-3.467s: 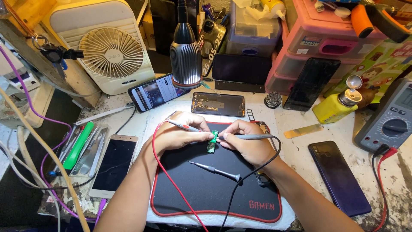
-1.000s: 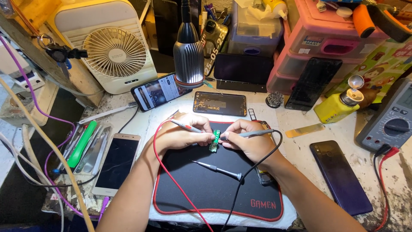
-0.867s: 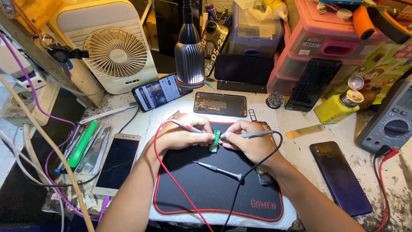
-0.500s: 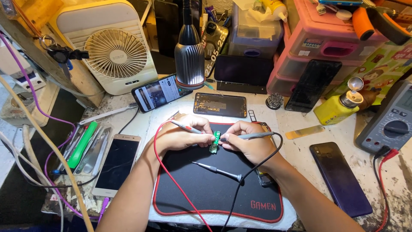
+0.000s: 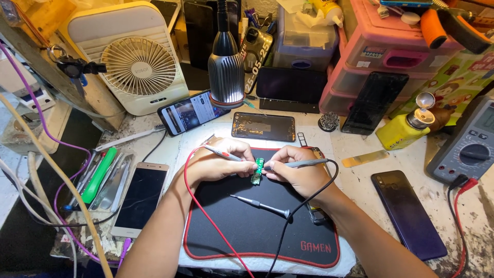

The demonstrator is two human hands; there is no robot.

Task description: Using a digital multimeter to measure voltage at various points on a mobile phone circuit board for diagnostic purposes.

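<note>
A small green circuit board (image 5: 256, 171) lies on the black mat with a red edge (image 5: 257, 231). My left hand (image 5: 218, 163) holds the red test probe (image 5: 222, 153), its tip at the board's left side. My right hand (image 5: 296, 172) holds the black test probe (image 5: 298, 163), its tip on the board from the right. The red lead (image 5: 206, 216) and the black lead (image 5: 301, 211) trail toward me across the mat. A thin screwdriver (image 5: 262, 207) lies on the mat just below my hands.
An opened phone (image 5: 263, 126) lies beyond the mat under a grey lamp (image 5: 225, 72). A multimeter (image 5: 465, 146) and a yellow bottle (image 5: 404, 129) stand at right, a dark phone (image 5: 409, 213) nearer. A white fan (image 5: 136, 64), a lit phone (image 5: 191, 111), a gold phone (image 5: 140, 198) and tools (image 5: 100, 175) sit left.
Both hands stay at the green board with the probes on it. Only the view has shifted slightly.
</note>
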